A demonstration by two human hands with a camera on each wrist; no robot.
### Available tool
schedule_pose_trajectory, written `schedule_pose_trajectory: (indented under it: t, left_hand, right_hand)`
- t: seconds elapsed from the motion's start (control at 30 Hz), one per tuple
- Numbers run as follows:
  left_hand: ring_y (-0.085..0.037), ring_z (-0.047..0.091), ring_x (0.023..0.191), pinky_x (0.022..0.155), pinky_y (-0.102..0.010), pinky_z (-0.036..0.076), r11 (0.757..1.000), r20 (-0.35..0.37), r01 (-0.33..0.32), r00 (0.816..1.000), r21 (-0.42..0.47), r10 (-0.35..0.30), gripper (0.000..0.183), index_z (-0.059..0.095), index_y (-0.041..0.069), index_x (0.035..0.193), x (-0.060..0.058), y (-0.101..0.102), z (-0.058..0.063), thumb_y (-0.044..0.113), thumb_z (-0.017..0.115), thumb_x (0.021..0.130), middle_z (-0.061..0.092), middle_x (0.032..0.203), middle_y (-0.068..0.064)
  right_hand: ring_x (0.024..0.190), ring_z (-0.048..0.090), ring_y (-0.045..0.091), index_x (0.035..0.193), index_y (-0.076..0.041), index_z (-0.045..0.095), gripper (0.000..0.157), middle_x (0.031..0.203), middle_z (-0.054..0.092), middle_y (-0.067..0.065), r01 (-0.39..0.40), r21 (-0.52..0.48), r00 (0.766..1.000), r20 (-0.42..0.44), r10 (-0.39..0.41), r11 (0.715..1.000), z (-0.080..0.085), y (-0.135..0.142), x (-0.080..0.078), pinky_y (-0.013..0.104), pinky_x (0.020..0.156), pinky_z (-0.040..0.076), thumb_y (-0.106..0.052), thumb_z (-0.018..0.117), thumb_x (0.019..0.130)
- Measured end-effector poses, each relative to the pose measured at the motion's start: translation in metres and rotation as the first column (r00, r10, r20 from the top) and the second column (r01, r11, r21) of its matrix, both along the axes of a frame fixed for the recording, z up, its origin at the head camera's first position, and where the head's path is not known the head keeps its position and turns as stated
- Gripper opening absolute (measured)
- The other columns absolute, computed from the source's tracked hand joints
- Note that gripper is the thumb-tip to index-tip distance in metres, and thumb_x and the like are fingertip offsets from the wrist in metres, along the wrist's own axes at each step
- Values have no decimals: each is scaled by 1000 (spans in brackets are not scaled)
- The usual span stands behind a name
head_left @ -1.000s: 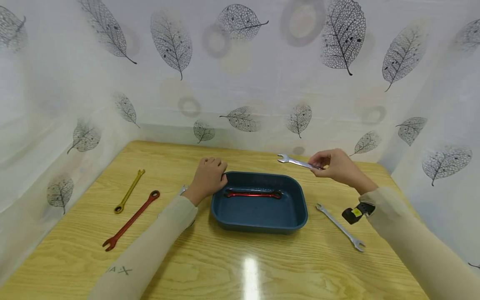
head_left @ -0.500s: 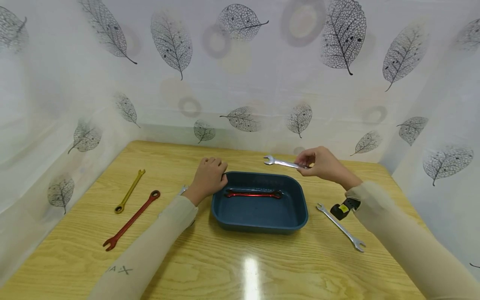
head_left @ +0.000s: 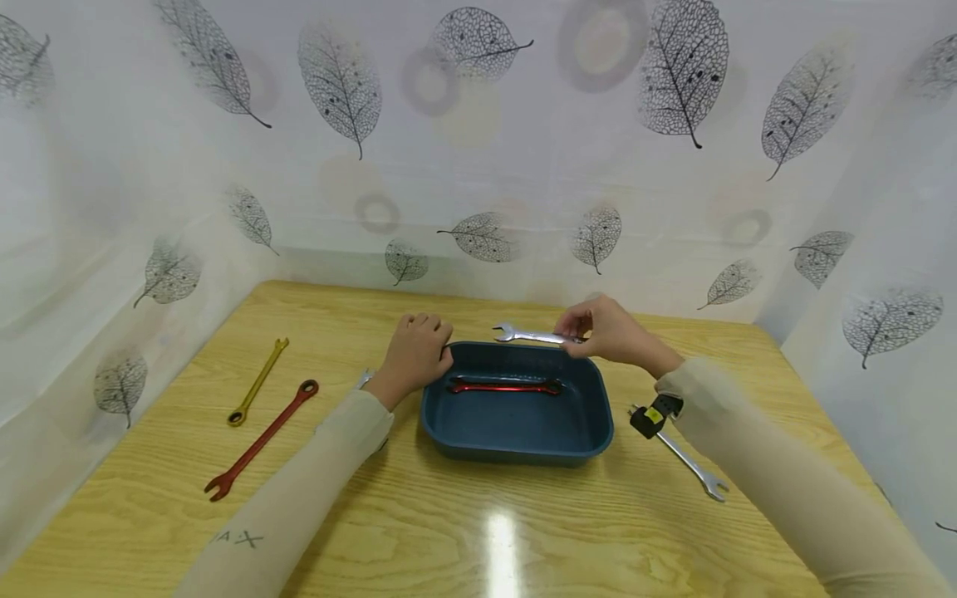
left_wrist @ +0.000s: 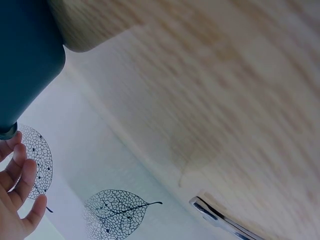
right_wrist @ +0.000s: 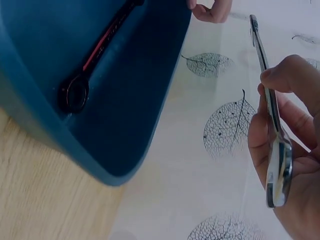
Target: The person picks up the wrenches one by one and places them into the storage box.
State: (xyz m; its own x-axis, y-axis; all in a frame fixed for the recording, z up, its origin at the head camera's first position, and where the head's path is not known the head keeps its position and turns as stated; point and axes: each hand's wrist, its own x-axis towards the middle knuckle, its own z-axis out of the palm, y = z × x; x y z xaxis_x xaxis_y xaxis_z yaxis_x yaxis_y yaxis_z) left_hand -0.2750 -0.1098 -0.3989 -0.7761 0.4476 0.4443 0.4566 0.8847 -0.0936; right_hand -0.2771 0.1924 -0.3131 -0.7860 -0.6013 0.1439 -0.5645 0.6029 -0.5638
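Observation:
A silver wrench is pinched between the thumb and fingers of my right hand, raised over the back rim of the blue plastic bin. The right wrist view shows this wrench nearly edge-on. My left hand holds the bin's back left corner; in the left wrist view its fingers curl at the rim. Inside the bin, a red wrench lies along the back wall.
On the table's left lie a yellow wrench and a longer red wrench. Another silver wrench lies right of the bin, partly behind the right wrist camera. A silver tool is mostly hidden under the left forearm. Leaf-patterned curtains surround the table.
My right hand has moved left with the silver wrench, from right of the bin to over its back rim. My left hand has stayed at the bin's corner.

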Motion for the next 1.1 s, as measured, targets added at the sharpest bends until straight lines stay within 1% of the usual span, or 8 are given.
schedule_pose_trajectory:
  t: [0.1,0.37,0.5,0.77,0.97,1.1]
  left_hand:
    - [-26,57,83,85,-44,44,1000,-5,2,1000,4,-2,11,50,12,78,0,0,0,18,58,82,56,82,-6]
    - [-26,57,81,83,-44,44,1000,-23,11,1000,12,-11,11,51,11,78,0,-1,-1,18,59,81,56,81,-6]
    - [-25,57,81,84,-44,44,1000,-27,4,1000,-1,-4,11,52,12,79,-1,-1,-1,20,59,81,57,82,-5]
    - [-25,58,83,84,-44,44,1000,-26,2,1000,6,-2,11,53,12,80,-1,0,-1,20,60,81,57,82,-6]
    - [-25,58,82,84,-44,44,1000,-31,4,1000,7,-3,11,53,12,78,-2,-1,-2,20,60,81,57,81,-5]
    - [-26,58,83,84,-44,44,1000,-29,7,1000,15,-7,10,53,11,79,-1,-1,-1,19,60,81,58,82,-6]
  right_hand:
    - [68,56,13,86,-4,70,11,78,67,4,-25,-6,1000,9,25,1000,-3,-7,1,28,65,51,-3,69,76]
    - [68,57,10,87,-6,71,10,79,67,4,-53,-3,999,11,53,999,-14,-23,2,26,66,51,-6,69,77]
    - [69,56,10,87,-5,71,10,79,66,6,-64,-7,997,36,64,998,-17,-27,4,26,66,51,-6,70,78]
    - [68,55,11,88,-7,71,9,79,66,4,-80,23,995,59,78,997,-20,-32,4,25,65,49,-7,69,78]
    - [66,55,10,87,-7,71,8,79,67,5,-105,11,993,52,104,994,-25,-33,1,25,63,49,-7,69,78]
    - [65,54,8,85,-10,70,7,76,66,2,-154,-13,988,20,154,988,-27,-34,0,25,61,48,-10,69,78]
